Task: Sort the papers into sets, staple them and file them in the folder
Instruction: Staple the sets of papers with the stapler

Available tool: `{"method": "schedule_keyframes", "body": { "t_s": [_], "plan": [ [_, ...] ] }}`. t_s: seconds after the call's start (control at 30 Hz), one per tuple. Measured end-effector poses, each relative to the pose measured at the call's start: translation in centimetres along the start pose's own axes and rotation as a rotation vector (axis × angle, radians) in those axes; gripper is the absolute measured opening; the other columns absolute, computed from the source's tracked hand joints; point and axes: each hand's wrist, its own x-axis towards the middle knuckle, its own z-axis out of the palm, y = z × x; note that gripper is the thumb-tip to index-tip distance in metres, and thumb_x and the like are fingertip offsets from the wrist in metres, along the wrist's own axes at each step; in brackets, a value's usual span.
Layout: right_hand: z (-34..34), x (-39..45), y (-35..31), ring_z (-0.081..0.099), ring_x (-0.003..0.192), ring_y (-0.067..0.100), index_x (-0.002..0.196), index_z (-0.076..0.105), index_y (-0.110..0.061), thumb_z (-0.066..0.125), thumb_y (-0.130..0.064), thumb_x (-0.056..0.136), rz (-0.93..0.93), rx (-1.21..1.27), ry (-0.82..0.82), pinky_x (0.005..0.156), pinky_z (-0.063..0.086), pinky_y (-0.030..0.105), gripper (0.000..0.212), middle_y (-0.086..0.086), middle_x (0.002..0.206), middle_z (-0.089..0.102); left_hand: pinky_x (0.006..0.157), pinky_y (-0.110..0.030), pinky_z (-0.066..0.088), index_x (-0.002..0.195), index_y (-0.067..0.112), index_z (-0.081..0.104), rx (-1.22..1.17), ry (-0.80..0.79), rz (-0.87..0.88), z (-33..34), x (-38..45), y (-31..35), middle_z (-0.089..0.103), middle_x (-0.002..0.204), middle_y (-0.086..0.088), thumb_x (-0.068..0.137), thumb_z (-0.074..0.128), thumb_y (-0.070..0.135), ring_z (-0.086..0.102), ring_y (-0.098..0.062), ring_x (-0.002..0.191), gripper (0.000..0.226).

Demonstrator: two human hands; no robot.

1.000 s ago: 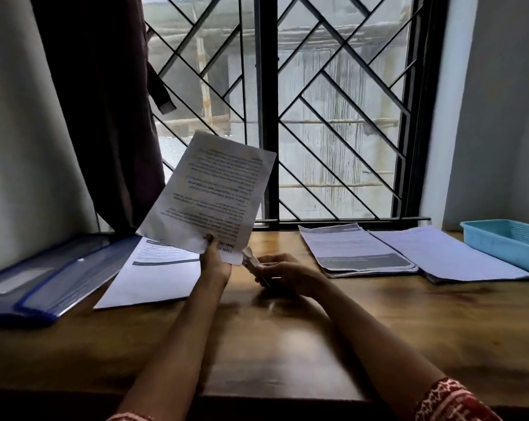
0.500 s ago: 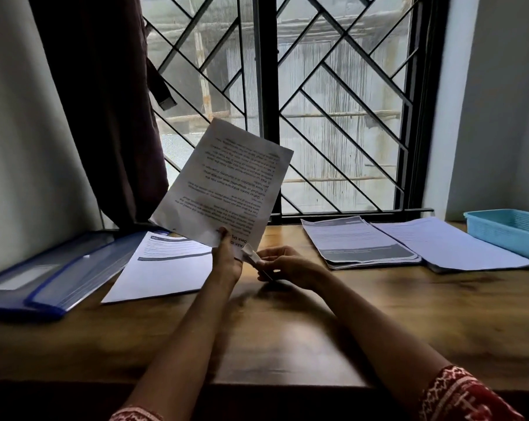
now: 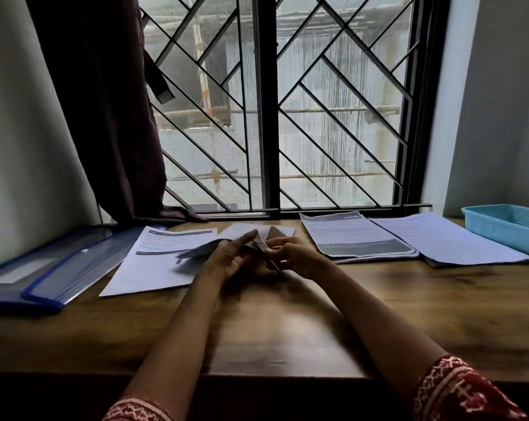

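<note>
On the wooden desk, my left hand [image 3: 226,258] holds a set of printed sheets [image 3: 196,253] low over the desk, blurred and nearly flat. Its fingers stretch along the paper toward the corner. My right hand [image 3: 296,256] grips a small stapler [image 3: 267,253] at that corner, close against my left fingertips. A white sheet with a dark header [image 3: 154,262] lies under the held set. The blue transparent folder [image 3: 44,271] lies flat at the far left. Two more paper stacks, one with a dark band [image 3: 357,238] and one plain [image 3: 448,241], lie at the right by the window.
A turquoise plastic tray [image 3: 509,226] stands at the far right against the wall. A dark curtain [image 3: 105,117] hangs at the back left beside the barred window [image 3: 269,117]. The desk's front edge [image 3: 272,375] runs just below my forearms.
My left hand has brought the set of sheets down from upright in front of the window to nearly flat over the desk. My right hand stays at the corner with the stapler.
</note>
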Motion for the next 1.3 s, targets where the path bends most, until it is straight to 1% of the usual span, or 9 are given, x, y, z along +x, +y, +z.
{"method": "schedule_keyframes", "body": {
  "t_s": [0.17,0.4,0.53,0.7,0.83,0.97,1.07,1.13,1.3],
  "plan": [
    [0.0,-0.3,-0.1,0.055,0.068,0.017,0.090,0.067,-0.011,0.054,0.002,0.086,-0.001,-0.015,0.006,0.078,0.042,0.032,0.019,0.003,0.072,0.055,0.052,-0.018,0.054,0.076,0.001,0.061,0.132,0.051,0.104,0.0,0.6,-0.5,0.067,0.055,-0.004,0.086,0.063,0.009,0.065,-0.011,0.050,0.013],
    [0.3,-0.6,-0.2,0.051,0.062,0.014,0.079,0.060,-0.013,0.051,0.002,0.087,0.027,-0.064,0.052,0.055,0.040,0.020,0.020,0.003,0.068,0.050,0.047,-0.019,0.051,0.049,0.006,0.065,0.187,0.177,0.172,0.2,1.0,-1.5,0.062,0.046,-0.001,0.082,0.068,0.008,0.060,-0.010,0.040,0.033],
    [0.7,-0.6,-0.4,0.050,0.052,0.010,0.073,0.057,-0.012,0.051,0.004,0.088,0.039,-0.056,0.102,0.043,0.039,0.013,0.022,0.002,0.064,0.048,0.055,-0.023,0.052,0.064,0.002,0.062,0.219,0.214,0.163,0.2,1.1,-1.7,0.063,0.047,-0.001,0.081,0.069,0.013,0.061,-0.013,0.044,0.022],
    [-0.3,-0.8,-0.7,0.051,0.066,0.010,0.084,0.060,-0.015,0.053,0.000,0.088,0.050,-0.151,0.014,0.058,0.042,0.018,0.017,0.000,0.072,0.053,0.064,-0.030,0.058,0.088,-0.007,0.062,0.158,-0.007,-0.001,-0.6,0.2,-0.7,0.069,0.078,-0.016,0.091,0.056,0.024,0.069,-0.022,0.068,0.031],
    [-0.9,-1.0,-0.8,0.052,0.068,0.012,0.105,0.064,-0.003,0.058,0.000,0.087,0.033,-0.296,0.009,0.053,0.041,0.014,0.019,0.004,0.075,0.057,0.054,-0.034,0.058,0.106,-0.002,0.055,0.174,0.026,-0.058,-0.9,0.0,-0.3,0.063,0.091,-0.019,0.099,0.040,0.027,0.063,-0.028,0.077,0.033],
    [-2.2,-1.1,-1.6,0.051,0.050,0.003,0.099,0.068,0.005,0.063,-0.004,0.082,0.101,-0.708,0.127,0.047,0.036,0.014,0.019,-0.003,0.054,0.058,0.057,-0.040,0.058,0.111,0.000,0.052,0.152,0.088,-0.099,-1.0,-0.1,-0.5,0.059,0.094,-0.014,0.099,0.040,0.014,0.058,-0.025,0.082,0.021],
    [-3.6,-1.3,-1.6,0.057,0.078,0.020,0.076,0.063,-0.013,0.061,-0.049,0.082,0.201,-1.173,0.303,0.067,0.039,0.027,0.037,0.005,0.078,0.058,0.055,-0.039,0.057,0.123,0.002,0.048,0.163,0.089,-0.099,-1.0,-0.1,-0.6,0.061,0.094,-0.012,0.099,0.041,0.013,0.059,-0.024,0.084,0.028],
    [-3.5,-1.6,-1.5,0.060,0.094,0.024,0.087,0.066,-0.015,0.055,-0.061,0.081,0.181,-1.270,0.491,0.074,0.040,0.030,0.048,0.007,0.094,0.064,0.059,-0.043,0.057,0.127,-0.001,0.047,0.176,0.093,-0.093,-0.9,-0.1,-0.6,0.060,0.094,-0.012,0.099,0.041,0.013,0.059,-0.024,0.084,0.032],
    [-2.3,-2.0,-1.5,0.051,0.113,0.027,0.112,0.060,-0.010,0.057,-0.033,0.088,-0.061,-1.329,0.695,0.085,0.044,0.031,0.034,0.011,0.115,0.060,0.049,-0.038,0.058,0.123,-0.004,0.048,0.201,0.079,-0.115,-1.0,-0.9,-0.3,0.060,0.092,-0.017,0.097,0.045,0.011,0.062,-0.029,0.078,0.030]
  ]
}}
